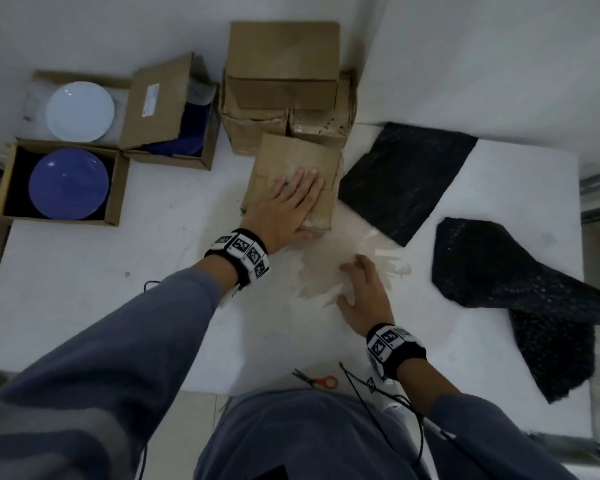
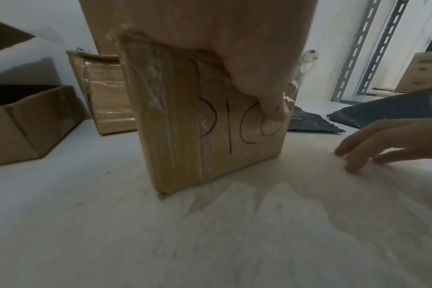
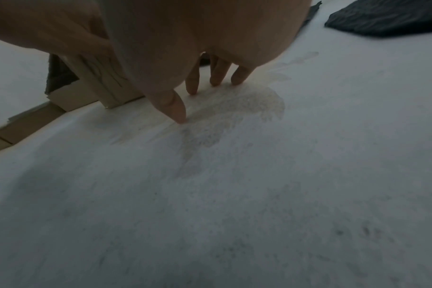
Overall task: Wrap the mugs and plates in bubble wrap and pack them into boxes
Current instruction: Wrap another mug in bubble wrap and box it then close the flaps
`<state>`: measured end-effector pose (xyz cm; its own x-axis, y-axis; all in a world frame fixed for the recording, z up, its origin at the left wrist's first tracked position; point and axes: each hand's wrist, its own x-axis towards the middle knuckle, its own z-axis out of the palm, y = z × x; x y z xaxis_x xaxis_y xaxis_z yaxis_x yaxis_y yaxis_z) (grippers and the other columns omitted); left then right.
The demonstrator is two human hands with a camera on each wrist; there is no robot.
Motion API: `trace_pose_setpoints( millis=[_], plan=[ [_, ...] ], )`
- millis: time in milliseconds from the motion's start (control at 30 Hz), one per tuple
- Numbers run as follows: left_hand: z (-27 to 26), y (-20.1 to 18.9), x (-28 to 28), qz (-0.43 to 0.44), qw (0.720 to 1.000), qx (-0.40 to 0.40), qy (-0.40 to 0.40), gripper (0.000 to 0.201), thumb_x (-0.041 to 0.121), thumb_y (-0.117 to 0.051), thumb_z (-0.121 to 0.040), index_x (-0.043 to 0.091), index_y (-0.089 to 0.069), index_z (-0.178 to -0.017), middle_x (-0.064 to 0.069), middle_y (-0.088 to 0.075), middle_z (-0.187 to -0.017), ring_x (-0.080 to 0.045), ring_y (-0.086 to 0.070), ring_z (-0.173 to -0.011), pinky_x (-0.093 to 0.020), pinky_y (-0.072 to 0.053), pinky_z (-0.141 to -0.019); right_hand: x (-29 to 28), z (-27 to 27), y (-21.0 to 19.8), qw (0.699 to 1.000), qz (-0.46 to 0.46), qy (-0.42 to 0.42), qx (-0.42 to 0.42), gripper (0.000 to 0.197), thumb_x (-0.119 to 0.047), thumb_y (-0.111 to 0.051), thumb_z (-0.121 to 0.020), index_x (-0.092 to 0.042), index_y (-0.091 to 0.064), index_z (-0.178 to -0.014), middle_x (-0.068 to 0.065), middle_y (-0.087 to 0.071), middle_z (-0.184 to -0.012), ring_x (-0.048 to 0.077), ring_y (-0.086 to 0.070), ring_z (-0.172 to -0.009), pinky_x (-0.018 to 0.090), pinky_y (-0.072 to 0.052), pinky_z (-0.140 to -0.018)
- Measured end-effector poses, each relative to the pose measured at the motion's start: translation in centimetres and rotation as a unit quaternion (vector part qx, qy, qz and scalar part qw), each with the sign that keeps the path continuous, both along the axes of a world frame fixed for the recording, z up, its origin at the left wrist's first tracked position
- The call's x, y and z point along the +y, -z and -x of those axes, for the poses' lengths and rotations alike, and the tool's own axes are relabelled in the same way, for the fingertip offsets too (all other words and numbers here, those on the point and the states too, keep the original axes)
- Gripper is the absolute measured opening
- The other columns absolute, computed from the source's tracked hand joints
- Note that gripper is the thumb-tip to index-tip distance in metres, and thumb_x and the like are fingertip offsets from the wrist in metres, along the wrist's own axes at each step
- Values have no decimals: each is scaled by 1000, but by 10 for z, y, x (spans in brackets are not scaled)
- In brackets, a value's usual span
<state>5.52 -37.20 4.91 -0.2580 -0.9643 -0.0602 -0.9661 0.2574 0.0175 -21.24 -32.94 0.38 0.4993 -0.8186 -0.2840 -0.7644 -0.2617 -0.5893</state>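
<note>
A small taped cardboard box (image 1: 286, 157) with black handwriting on its near face (image 2: 180, 126) stands in the middle of the white table (image 1: 101, 289). My left hand (image 1: 288, 206) lies flat on its top, fingers straight, and the thumb (image 2: 271, 109) presses the near face. My right hand (image 1: 364, 289) is spread in front of the box, holding nothing, with its fingertips (image 3: 178, 111) touching the table. A blue plate (image 1: 68, 183) and a white plate (image 1: 79, 111) lie in open boxes at far left. Black bubble wrap sheets (image 1: 404, 180) lie at right.
Closed cardboard boxes (image 1: 284, 81) are stacked behind the small box against the wall. Beside them is an open box (image 1: 167, 112) with something dark blue inside. A second bubble wrap pile (image 1: 499, 268) covers the right side. Orange-handled scissors (image 1: 317, 380) lie at the near edge.
</note>
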Motion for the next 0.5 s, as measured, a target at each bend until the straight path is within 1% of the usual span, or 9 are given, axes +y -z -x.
trace_pose_setpoints(
  millis=[167,267,333,400,467,500],
  plan=[
    [1,0,-9,9,1000,-4,-4,99,61,-52,-88,6,-7,-156,-16,-8,-163,-33,-13,-150,-48,-17,-120,-2,1,-1,1000,-6,0,-2,60,-12,-72,-73,-20,-53,-130,9,-29,-150,29,-39,-133,43,-46,-102],
    [8,-3,-4,13,999,12,-32,102,59,-61,-83,8,-11,-156,-15,-12,-163,-33,-16,-149,-48,-19,-120,-2,4,-2,1000,-11,-11,2,59,-12,-71,-74,-21,-53,-130,8,-27,-151,28,-39,-135,42,-46,-103],
    [12,-9,-2,6,997,48,-57,103,53,-71,-77,9,-19,-155,-14,-20,-161,-32,-23,-147,-48,-23,-118,-2,7,-2,1000,-21,-17,6,59,-12,-70,-74,-22,-53,-129,7,-26,-152,29,-39,-135,43,-46,-102],
    [15,-14,1,8,991,117,-70,97,43,-79,-73,10,-32,-151,-13,-32,-156,-32,-32,-142,-48,-29,-115,-2,9,-2,999,-25,-26,8,57,-11,-71,-74,-21,-54,-128,8,-26,-152,30,-39,-134,43,-46,-103],
    [17,-17,7,35,978,193,-72,79,31,-80,-74,10,-47,-142,-12,-44,-146,-31,-43,-133,-47,-36,-110,-2,10,-5,999,-31,-27,7,54,-11,-71,-75,-21,-56,-126,8,-26,-152,30,-40,-134,42,-45,-104],
    [18,-19,12,56,970,224,-77,66,24,-78,-75,10,-54,-136,-9,-50,-139,-28,-48,-126,-44,-40,-107,-2,12,-5,999,-34,-27,9,53,-11,-71,-76,-21,-57,-125,8,-25,-153,29,-39,-134,40,-43,-105]
  ],
)
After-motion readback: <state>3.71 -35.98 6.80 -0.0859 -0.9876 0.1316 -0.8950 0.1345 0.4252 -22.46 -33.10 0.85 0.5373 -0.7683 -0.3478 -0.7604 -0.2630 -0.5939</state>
